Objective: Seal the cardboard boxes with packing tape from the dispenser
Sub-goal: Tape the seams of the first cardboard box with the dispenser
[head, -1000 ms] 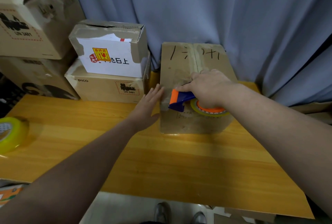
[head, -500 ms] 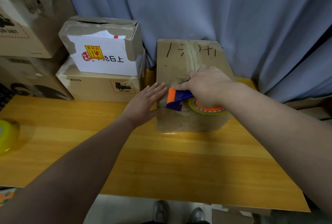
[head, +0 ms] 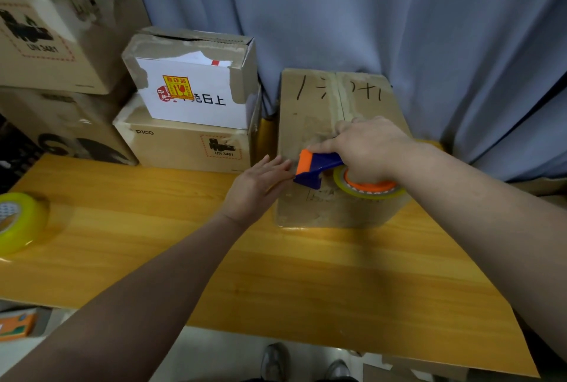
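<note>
On table (head: 306, 274), had box (head: 310, 124) flat, within reach. Braced its left side with left hand (head: 254, 188), fingers straight and flat, probably against sliding. Gripped dispenser (head: 319, 168) in right hand (head: 371, 148), fingers curled round it, pressed to box top, seemingly to lay tape.

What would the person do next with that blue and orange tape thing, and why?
Probably draw the tape dispenser rightwards across the top of the box. The right hand grips it with its nose at the box's left edge, and the left hand lies flat against that side, as if steadying it.
</note>
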### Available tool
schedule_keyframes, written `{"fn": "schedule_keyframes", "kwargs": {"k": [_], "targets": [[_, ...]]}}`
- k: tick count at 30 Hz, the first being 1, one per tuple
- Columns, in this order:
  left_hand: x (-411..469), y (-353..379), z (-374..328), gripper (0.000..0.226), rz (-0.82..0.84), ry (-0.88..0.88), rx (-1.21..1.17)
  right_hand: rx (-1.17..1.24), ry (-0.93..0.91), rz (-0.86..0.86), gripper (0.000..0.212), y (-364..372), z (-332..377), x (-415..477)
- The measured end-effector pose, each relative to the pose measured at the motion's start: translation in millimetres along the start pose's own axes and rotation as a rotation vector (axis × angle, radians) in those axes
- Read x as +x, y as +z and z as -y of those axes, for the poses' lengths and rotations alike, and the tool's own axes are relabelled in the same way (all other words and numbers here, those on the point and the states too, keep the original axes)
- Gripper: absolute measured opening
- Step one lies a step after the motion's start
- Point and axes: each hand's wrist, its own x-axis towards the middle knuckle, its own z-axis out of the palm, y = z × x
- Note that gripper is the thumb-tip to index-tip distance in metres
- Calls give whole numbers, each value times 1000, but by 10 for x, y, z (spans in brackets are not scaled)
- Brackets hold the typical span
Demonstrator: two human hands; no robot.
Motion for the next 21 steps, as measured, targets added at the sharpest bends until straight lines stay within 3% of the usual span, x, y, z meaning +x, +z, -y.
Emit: {"fn": "schedule_keyframes", "kwargs": {"k": [4,8,14,21], "targets": [[-33,-119,-6,33,110,-33,43,-23,-13,-10,69,12,-7,4],[39,-22,-56,59,252,-32,239,-68,-36,-9,69,10,-8,3],[55,4,-113,46,150,-80,240,-154,-98,-14,69,39,-17,-57],[91,-12,-160,45,165,-138,250,-90,-154,-71,66,115,-355,-310]]}}
